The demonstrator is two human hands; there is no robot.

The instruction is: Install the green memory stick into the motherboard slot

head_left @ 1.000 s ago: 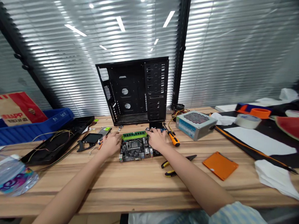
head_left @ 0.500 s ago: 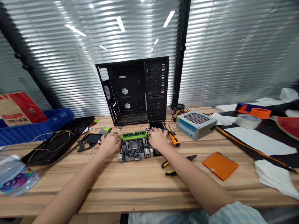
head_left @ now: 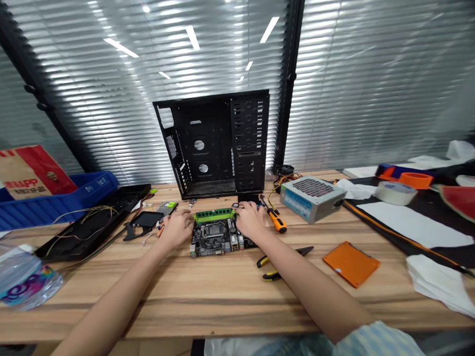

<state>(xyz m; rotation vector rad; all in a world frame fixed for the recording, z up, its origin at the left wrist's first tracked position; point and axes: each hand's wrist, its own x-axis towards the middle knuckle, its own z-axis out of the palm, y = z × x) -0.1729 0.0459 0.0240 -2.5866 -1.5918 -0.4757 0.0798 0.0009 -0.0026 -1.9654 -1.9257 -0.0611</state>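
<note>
A black motherboard (head_left: pixel 217 244) lies flat on the wooden table in front of me. Along its far edge runs a green RAM stick (head_left: pixel 215 214) in the bright green slots. At the board's left side is my left hand (head_left: pixel 177 226), fingers curled against the edge. My right hand (head_left: pixel 251 220) is bent around the far right corner, its fingertips partly hidden. Both hands grip the board by its sides. Close to the right hand lies an orange-handled screwdriver (head_left: pixel 276 221), and pliers (head_left: pixel 271 275) with yellow-black handles are partly covered by my right forearm.
Behind the board stands an open black computer case (head_left: pixel 213 145). A power supply (head_left: pixel 313 199) and an orange plate (head_left: pixel 351 263) sit to the right. Leftward are a black panel (head_left: pixel 86 239) with wires, a blue bin (head_left: pixel 89 189) and a plastic bottle (head_left: pixel 17 280).
Almost nothing differs. The view has shifted very slightly, while both hands stay at the sides of the motherboard.
</note>
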